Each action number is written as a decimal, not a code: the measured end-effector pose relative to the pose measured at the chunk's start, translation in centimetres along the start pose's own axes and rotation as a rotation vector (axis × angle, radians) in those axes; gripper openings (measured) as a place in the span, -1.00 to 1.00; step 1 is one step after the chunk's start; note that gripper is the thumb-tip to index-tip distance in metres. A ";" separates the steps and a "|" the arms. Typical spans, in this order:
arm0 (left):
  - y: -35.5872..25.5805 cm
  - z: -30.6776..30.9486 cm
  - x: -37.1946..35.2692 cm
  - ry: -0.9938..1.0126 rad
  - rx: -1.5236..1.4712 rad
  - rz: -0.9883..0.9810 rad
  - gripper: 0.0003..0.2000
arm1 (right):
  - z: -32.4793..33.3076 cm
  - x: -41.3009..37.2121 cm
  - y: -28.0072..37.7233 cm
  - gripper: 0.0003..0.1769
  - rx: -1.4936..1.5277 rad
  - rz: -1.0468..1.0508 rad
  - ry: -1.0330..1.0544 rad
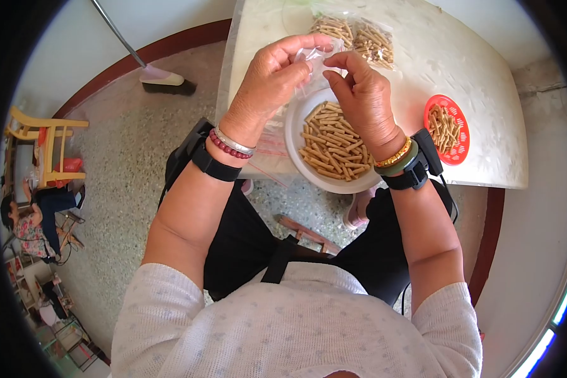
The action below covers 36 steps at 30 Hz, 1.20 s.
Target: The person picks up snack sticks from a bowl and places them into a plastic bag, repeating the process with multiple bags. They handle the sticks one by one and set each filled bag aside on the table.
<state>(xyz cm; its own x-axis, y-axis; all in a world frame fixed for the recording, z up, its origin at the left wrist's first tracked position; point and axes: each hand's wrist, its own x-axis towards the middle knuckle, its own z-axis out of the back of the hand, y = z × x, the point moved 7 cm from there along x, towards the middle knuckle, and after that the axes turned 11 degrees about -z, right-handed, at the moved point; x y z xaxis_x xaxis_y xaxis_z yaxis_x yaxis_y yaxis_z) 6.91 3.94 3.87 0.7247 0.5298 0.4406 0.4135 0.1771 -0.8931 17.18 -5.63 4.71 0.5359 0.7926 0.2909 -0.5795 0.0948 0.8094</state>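
A small clear plastic bag (317, 55) is held up over the table, between my two hands. My left hand (274, 75) is closed on it, pinching the film between thumb and fingers. Bent fingers of my right hand (362, 97) close on the bag's right side, thumb and index tip near each other. Below them stands a white bowl (292, 133) with many short tan sticks (334, 142), partly covered by my right hand. Past my hands lie clear bags of similar sticks (373, 44).
A red plastic basket (462, 135) with more sticks stands on the right of the pale table (491, 107). A broom (167, 82) leans at the left wall. A wooden chair (50, 142) and a seated person (34, 227) are at far left.
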 end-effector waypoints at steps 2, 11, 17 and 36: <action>-0.2 0.3 0.1 -0.030 -0.006 -0.024 -0.60 | -0.1 0.2 -0.1 -0.83 -0.116 0.052 -0.020; 0.8 2.9 0.8 -0.108 0.053 -0.044 -0.62 | -1.8 -0.6 2.0 -0.86 -0.592 0.327 0.100; 1.5 1.8 0.6 -0.031 0.151 0.041 -0.58 | -1.3 -0.6 2.3 -0.87 -0.654 0.392 -0.025; -1.0 3.8 1.3 -0.158 0.943 -0.261 -0.63 | -1.3 -1.7 3.6 -0.95 -0.692 0.419 0.005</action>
<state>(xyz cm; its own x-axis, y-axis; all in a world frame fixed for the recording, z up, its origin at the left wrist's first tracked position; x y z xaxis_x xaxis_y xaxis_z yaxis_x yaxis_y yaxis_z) 5.32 7.63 4.98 0.5629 0.4724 0.6782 -0.1077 0.8555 -0.5064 13.35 -5.87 6.42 0.1882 0.8473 0.4966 -0.9811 0.1395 0.1339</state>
